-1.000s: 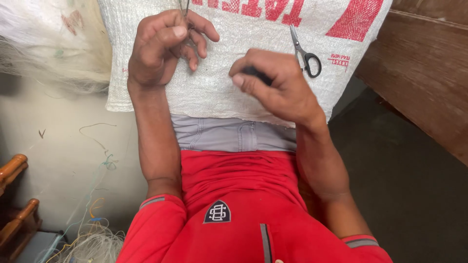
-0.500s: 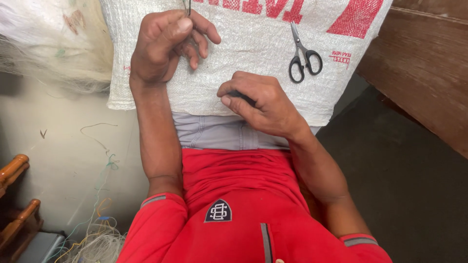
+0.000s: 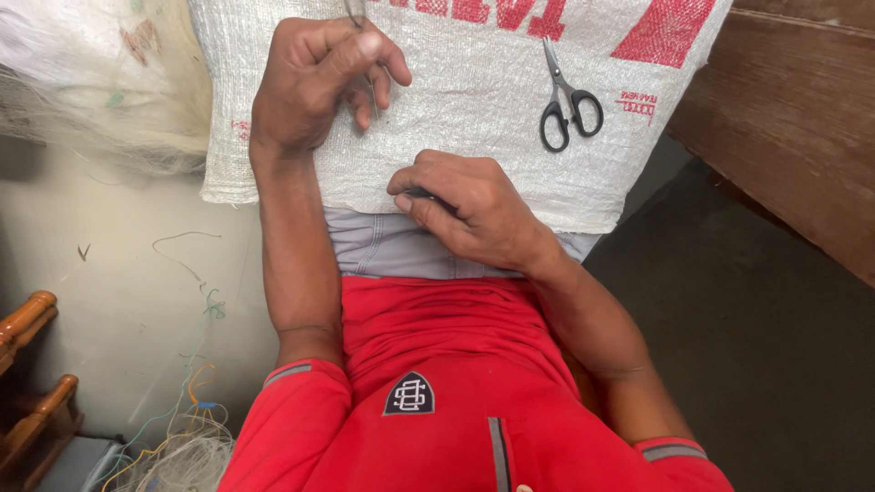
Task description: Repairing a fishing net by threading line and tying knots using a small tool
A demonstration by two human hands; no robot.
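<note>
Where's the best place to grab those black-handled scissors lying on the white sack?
Probably by the black finger loops of the scissors, coming from the near side. They lie flat and closed on the sack, loops toward the person, blades pointing away. The right hand is nearest.

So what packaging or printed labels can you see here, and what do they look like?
Sack: white woven plastic, spread flat over the lap, big red printing along its far edge, small red marks near both sides.
Badge: small dark shield with white emblem, on the red shirt's chest.

floor: pale | wooden furniture: left edge | wood panel: right
</note>
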